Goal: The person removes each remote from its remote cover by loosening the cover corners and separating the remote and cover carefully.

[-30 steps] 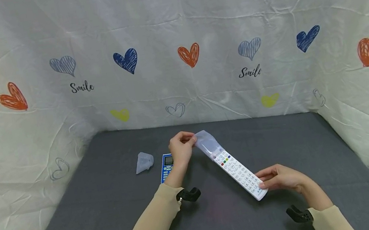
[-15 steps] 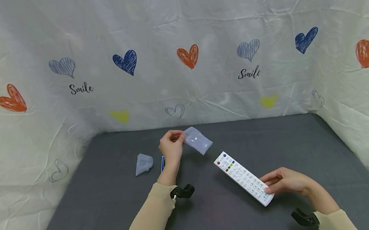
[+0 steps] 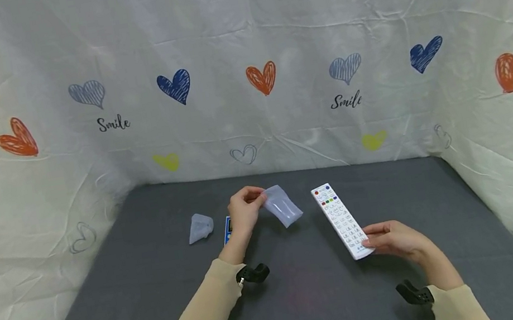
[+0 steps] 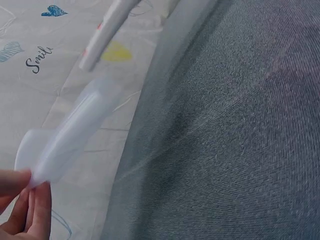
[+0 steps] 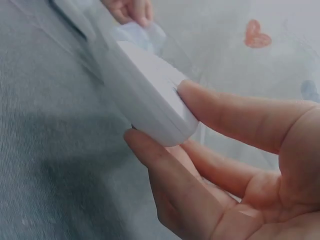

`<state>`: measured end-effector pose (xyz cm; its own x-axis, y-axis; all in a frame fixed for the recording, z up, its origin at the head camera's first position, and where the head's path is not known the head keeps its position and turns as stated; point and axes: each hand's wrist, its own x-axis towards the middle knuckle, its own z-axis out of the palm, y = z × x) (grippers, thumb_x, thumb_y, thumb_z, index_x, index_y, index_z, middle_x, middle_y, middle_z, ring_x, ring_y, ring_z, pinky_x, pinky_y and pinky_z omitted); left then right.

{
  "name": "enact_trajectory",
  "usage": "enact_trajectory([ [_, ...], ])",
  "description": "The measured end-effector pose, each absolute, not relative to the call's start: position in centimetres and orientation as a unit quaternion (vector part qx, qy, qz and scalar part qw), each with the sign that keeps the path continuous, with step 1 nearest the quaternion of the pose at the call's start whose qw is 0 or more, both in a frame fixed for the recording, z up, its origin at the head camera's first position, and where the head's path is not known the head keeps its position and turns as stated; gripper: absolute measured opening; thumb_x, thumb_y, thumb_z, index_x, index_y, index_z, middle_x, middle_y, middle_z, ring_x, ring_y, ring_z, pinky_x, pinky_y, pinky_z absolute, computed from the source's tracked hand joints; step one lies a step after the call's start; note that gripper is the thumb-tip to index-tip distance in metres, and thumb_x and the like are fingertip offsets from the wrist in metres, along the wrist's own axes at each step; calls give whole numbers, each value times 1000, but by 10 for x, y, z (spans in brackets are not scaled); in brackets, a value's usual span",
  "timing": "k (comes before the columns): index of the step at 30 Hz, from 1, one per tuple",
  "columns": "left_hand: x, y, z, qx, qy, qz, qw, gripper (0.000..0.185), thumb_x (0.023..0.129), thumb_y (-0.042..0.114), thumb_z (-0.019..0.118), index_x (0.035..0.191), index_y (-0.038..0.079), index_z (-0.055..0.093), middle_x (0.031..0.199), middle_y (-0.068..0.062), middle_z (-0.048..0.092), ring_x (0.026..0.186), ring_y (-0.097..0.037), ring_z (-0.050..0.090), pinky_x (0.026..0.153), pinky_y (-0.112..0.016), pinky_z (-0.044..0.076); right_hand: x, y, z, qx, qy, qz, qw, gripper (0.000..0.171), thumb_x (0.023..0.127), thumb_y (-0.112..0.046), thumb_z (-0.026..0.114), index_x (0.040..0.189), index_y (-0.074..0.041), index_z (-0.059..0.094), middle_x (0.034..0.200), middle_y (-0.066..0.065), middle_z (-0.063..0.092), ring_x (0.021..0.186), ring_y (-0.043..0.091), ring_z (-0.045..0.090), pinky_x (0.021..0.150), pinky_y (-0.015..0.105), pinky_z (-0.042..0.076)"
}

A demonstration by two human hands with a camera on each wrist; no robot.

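My left hand [image 3: 246, 211] pinches one end of a translucent plastic sleeve [image 3: 282, 206] between thumb and fingers. In the left wrist view the sleeve [image 4: 75, 132] looks limp and slightly curled, apart from the remote's end. A white remote control [image 3: 341, 220] with rows of buttons, a few of them coloured, is held by its lower end in my right hand [image 3: 399, 241]. The right wrist view shows the thumb on one face of the remote [image 5: 150, 95] and fingers beneath it. A blue calculator [image 3: 227, 230] lies partly hidden behind my left wrist.
A crumpled translucent plastic piece [image 3: 200, 227] lies on the dark grey table [image 3: 307, 310], left of the calculator. White cloth [image 3: 214, 31] printed with hearts rises behind and along both sides of the table.
The sleeve was over the remote's upper end one second ago; now they are apart. The remote has swung more upright and away to the right, while my left hand moved slightly left.
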<state>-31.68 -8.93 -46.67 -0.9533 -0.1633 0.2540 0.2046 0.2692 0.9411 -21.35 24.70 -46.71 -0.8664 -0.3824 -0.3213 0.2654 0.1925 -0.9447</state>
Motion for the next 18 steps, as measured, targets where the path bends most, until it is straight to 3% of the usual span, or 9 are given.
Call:
enact_trajectory([
  [10, -320, -92, -463, -90, -814, -572, 47, 7, 84, 10, 71, 90, 6, 72, 85, -9, 70, 70, -12, 62, 70, -35, 56, -222, 225, -475, -16, 706, -661, 255, 64, 88, -8, 66, 134, 20, 31, 102, 5, 65, 92, 11, 64, 86, 30, 54],
  [18, -324, -89, -466, -81, -840, -536, -22, 8, 82, 8, 73, 89, 7, 73, 79, -6, 68, 66, -10, 60, 64, -27, 54, -222, 207, -485, -11, 715, -655, 244, 55, 86, -6, 66, 125, 22, 40, 94, 4, 66, 87, 11, 64, 82, 30, 55],
])
